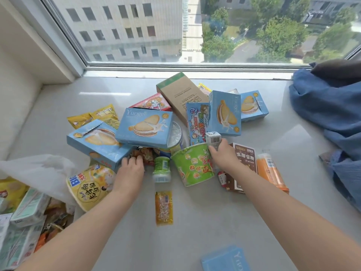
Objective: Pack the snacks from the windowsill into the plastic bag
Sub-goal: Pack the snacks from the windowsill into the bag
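Note:
A pile of snacks lies on the pale windowsill [195,222]. My left hand [131,166] grips a small brown-orange snack packet [145,154] below several blue biscuit boxes [145,127]. My right hand [221,154] holds a small white carton [213,139] above a green cup [192,165] lying on its side. A green-capped bottle [162,168] and a yellow sachet [164,207] lie between my arms. The white plastic bag [39,173] gapes at the left with packets inside it.
A yellow cup [88,187] lies by the bag's mouth. A brown box [244,165] and an orange tube [270,172] lie right of my right hand. Blue cloth [328,114] is heaped at the right. A blue box [224,259] sits at the front edge.

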